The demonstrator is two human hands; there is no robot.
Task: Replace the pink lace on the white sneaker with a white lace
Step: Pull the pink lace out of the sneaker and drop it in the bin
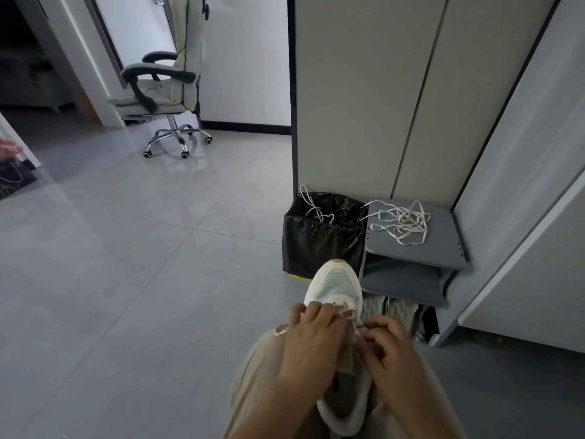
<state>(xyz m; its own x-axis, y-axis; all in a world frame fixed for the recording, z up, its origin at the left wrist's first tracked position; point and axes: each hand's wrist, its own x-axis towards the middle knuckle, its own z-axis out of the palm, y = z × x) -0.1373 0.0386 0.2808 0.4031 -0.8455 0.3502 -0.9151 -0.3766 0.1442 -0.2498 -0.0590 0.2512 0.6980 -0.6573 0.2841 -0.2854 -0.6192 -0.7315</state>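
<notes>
Pink lace is threaded through the rows nearest the toe of the white sneaker. The shoe sits on the person's lap, toe pointing away.

The left hand has its grip curled down over the eyelet rows, and a pink loop pokes out on its outer side. The right hand keeps a tight pinch grip on a thin strand beside the tongue.

Honestly the trick here is probably one crossing at a time. Left steadies the shoe, right draws the slack straight out through each eyelet. Yanking the lot would likely bunch it.

The white lace lies in a loose tangle on top of the small grey shelf, toward its back edge. The shelf is right beside the black bin bag. That tangle looks worth sorting before threading.
</notes>
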